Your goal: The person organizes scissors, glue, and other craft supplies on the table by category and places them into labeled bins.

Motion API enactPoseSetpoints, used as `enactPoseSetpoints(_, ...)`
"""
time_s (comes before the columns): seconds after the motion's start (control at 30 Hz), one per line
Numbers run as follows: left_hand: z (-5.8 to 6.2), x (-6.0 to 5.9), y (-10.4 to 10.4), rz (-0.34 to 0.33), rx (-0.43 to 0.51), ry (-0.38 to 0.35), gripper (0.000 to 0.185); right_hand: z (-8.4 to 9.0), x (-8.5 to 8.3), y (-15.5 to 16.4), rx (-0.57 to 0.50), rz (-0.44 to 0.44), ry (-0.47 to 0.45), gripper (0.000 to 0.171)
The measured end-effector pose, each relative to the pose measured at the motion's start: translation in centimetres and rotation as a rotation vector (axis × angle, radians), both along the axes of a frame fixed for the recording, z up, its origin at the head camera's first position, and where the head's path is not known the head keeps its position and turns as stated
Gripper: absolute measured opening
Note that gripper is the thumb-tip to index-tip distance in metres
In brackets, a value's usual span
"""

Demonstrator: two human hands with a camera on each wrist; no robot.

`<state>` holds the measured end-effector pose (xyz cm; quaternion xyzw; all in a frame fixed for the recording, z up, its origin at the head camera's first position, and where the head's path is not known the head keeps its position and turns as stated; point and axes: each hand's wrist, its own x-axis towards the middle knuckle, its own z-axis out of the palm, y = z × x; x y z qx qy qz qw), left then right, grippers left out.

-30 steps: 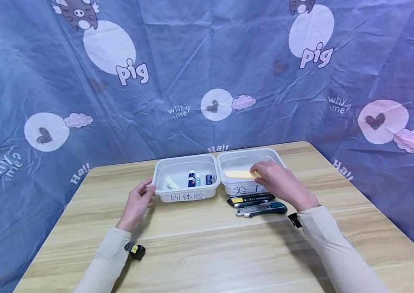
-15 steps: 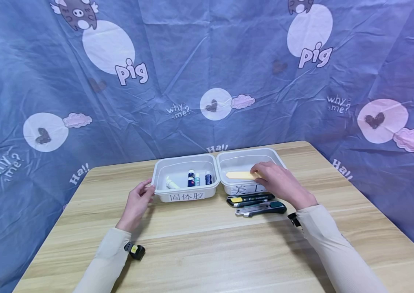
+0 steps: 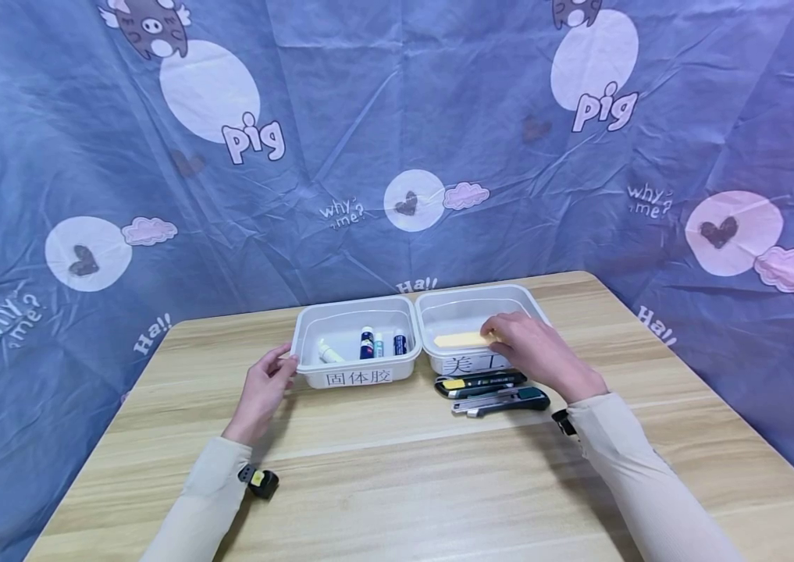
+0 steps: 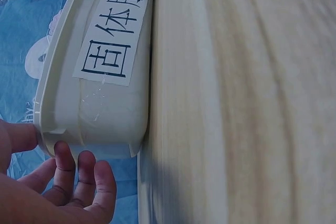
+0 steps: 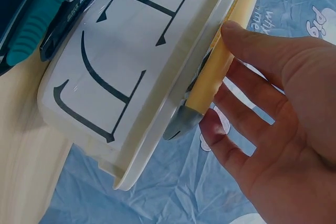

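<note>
My left hand (image 3: 261, 398) pinches the near left corner of a white plastic box (image 4: 113, 114), thumb on the rim and index finger against its side. Several glue sticks (image 3: 367, 343) lie inside it. With thumb and fingers my right hand (image 3: 533, 349) holds a yellow utility knife (image 3: 458, 339) with a grey end (image 5: 184, 121), level with the rim of a second white box (image 3: 470, 300). Whether the knife touches that box's floor cannot be told. In front of this box lie a black-and-yellow utility knife (image 3: 481, 382) and a grey-and-green utility knife (image 3: 502, 401).
Both boxes stand side by side at the back of a wooden table (image 3: 397, 484), with paper labels on their fronts. A blue printed cloth (image 3: 340, 156) hangs directly behind the table and along its right side.
The yellow knife has dipped very slightly inside the right box. Both hands and the boxes otherwise keep their places.
</note>
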<state>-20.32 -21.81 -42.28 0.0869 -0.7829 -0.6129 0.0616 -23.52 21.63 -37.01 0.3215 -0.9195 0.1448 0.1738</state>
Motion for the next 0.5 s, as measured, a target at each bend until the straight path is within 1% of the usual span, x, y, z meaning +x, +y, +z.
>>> enactPoseSetpoints(0.33,0.01,0.02,0.05,0.002,0.013,0.005,0.047,-0.19,-0.05,-0.01,0.007,0.003,0.006,0.021)
enactPoseSetpoints(0.5,0.03,0.06,0.08,0.003,0.004,0.008,0.047,-0.12,-0.07,-0.05,0.01,0.003,0.004,0.02)
